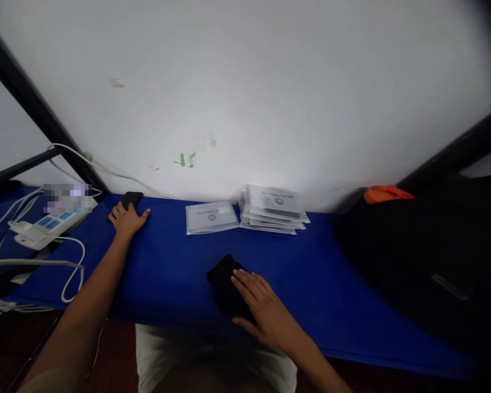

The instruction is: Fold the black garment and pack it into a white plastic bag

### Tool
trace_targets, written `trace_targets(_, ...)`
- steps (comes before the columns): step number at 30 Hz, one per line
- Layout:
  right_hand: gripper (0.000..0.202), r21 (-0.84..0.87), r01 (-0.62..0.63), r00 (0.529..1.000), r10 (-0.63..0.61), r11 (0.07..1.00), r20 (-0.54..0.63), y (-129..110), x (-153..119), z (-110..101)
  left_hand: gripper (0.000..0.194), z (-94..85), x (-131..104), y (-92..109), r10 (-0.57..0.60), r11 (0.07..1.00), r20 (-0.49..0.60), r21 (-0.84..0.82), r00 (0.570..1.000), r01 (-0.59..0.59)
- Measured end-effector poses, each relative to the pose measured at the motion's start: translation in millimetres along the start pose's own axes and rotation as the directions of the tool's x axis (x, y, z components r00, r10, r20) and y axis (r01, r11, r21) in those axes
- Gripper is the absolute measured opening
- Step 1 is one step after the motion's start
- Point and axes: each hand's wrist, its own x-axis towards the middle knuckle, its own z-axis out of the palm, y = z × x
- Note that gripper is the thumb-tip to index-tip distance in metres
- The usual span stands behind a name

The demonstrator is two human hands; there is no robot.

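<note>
My right hand (pixel 257 303) lies flat with its fingers stretched over a folded black cloth item (pixel 225 278) near the front of the blue table. At the back left, my left hand (pixel 126 218) rests on a dark phone-like slab (pixel 131 198), fingers spread; its far end shows beyond them. Between and behind the hands lies a single frosted zip bag (pixel 211 218) with printed lettering. Right beside it is a stack of similar bags (pixel 275 210) against the wall.
On the left stands a white power strip (pixel 51 224) with blue sockets and looping white cables (pixel 82 256). A large black bag or cloth heap (pixel 417 262) fills the right side, with an orange piece (pixel 388 193) on top. A white wall (pixel 270 98) closes off the back.
</note>
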Motion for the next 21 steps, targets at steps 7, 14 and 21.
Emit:
trace_targets(7,0.082,-0.01,0.073,0.996,-0.073,0.997,0.057,-2.1,10.3,-6.1,0.057,-7.4,-56.9,69.0,0.596,0.757,0.015,-0.341,0.803,-0.556)
trace_targets(14,0.07,-0.008,0.055,0.998,-0.055,0.998,0.034,5.1,26.6,2.0,0.035,-9.1,-114.6,124.0,0.924,0.352,0.056,-0.514,0.378,-0.782)
trace_targets(21,0.083,-0.009,-0.016,1.0,0.016,1.0,0.008,-9.6,20.6,10.9,0.02,-9.1,-111.3,114.3,0.903,0.379,0.032,-0.531,0.429,-0.758)
